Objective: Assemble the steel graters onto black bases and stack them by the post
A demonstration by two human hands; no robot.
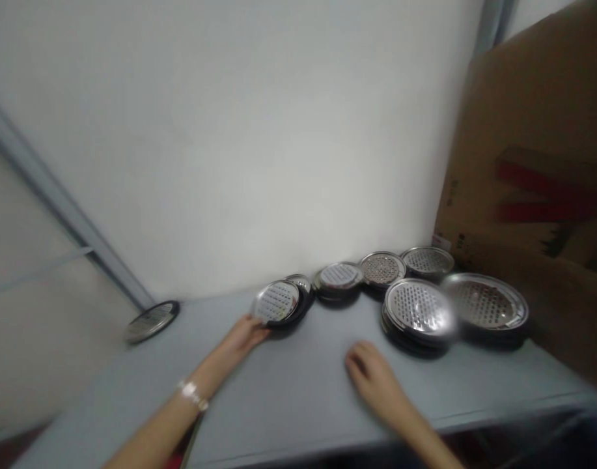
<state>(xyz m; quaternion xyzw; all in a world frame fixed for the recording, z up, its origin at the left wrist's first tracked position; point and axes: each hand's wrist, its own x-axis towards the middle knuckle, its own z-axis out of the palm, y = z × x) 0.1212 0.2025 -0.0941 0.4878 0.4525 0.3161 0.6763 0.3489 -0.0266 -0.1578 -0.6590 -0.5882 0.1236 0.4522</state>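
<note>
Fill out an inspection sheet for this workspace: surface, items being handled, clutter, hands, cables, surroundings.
Surface: grey table, running along a wall.
Job's things: round metal graters with dark undersides, grouped toward the right, some stacked; a lone grater lies at far left.
Clutter: large cardboard box with red print, at the right end.
Left hand: at the near-left edge of a middle grater; blur hides whether it grips. Pale band on the wrist.
Right hand: loosely curled, apart from the graters; contents not visible.
Cables: none identifiable; a pale strip at left is too blurred to tell.
Surroundings: pale wall, grey post at left.
</note>
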